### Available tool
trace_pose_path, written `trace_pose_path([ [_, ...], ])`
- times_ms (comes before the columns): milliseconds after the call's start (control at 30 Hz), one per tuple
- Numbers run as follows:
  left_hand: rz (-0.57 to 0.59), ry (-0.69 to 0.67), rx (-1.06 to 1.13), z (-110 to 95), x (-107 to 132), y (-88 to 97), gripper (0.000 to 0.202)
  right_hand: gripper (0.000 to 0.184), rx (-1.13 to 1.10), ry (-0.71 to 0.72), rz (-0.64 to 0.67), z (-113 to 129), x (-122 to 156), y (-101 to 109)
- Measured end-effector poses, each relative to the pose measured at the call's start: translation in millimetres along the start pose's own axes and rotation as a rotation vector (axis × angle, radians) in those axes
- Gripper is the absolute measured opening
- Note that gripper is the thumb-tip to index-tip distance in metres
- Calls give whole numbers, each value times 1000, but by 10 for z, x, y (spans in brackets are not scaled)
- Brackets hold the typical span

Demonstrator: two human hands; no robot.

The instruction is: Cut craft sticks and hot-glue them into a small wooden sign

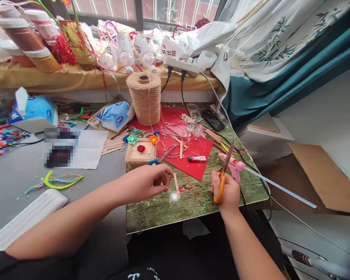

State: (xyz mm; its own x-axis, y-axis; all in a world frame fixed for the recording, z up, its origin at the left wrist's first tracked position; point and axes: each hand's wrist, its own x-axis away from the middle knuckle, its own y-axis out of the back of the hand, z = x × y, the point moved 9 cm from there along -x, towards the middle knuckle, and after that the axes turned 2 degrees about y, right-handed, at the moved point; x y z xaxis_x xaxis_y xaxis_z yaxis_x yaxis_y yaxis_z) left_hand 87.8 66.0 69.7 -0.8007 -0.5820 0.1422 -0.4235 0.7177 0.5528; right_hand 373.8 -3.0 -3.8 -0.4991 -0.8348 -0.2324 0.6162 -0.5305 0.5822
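1. Bright windowsill up back, piled with clear plastic bottles, and below it a green wood-grain tabletop [160, 216] scattered with craft scraps.
2. Right hand [230, 190] is wrapped around orange-handled metal scissors [221, 186], blades pointing up and away, over the front right part of the tabletop. Left hand [159, 181] looks released, fingers loosely curled, no object visible in it.
3. My read on the step: a pause with the cutting tool ready, since nothing sits between the blades. Another snip would call for the left hand to pick up some material and the blades to swing inward.
4. Square twine-wrapped box [137, 159] sits at the tabletop's left edge. Ridged, fibrous sides, flat wooden slats on top, plus a dark red rose [140, 148] and fuzzy-looking looped flowers around the rim.
5. Flat, pale wooden stick [177, 186] with rounded ends lies just beside the left fingertips.
6. Fat, coarse tan twine spool [146, 99] stands near the back edge. Smooth pink plastic glue gun [236, 167] is by the right edge, its translucent glue stick [280, 188] poking past it.
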Motion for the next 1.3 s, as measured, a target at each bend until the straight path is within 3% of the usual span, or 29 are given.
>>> trace_pose_path([
  [100, -9, -83, -362, -53, -21, -47, 38, 42, 58, 74, -38, 45, 25, 4],
  [200, -4, -121, -567, -1, -49, -120, 49, 35, 102, 171, -139, 120, 64, 60],
  [367, 65, -83, -753, 211, -83, -211, 24, 28, 152, 241, -130, 153, 92, 29],
  [467, 110, -82, -832, 263, -97, -243, 31, 26, 174, 267, -114, 168, 100, 7],
  [667, 110, -19, -919, 311, -128, -270, 27, 25, 201, 343, -97, 249, 121, -12],
  [933, 67, -15, -970, 228, -95, -278, 19, 28, 196, 274, -59, 230, 114, -32],
  [1133, -10, -346, -828, 53, -177, -583, 50, 29, 177, 265, -47, 226, 105, -55],
  [1300, 11, -370, -797, 35, -310, -727, 30, 34, 176, 259, -49, 227, 90, -60],
])
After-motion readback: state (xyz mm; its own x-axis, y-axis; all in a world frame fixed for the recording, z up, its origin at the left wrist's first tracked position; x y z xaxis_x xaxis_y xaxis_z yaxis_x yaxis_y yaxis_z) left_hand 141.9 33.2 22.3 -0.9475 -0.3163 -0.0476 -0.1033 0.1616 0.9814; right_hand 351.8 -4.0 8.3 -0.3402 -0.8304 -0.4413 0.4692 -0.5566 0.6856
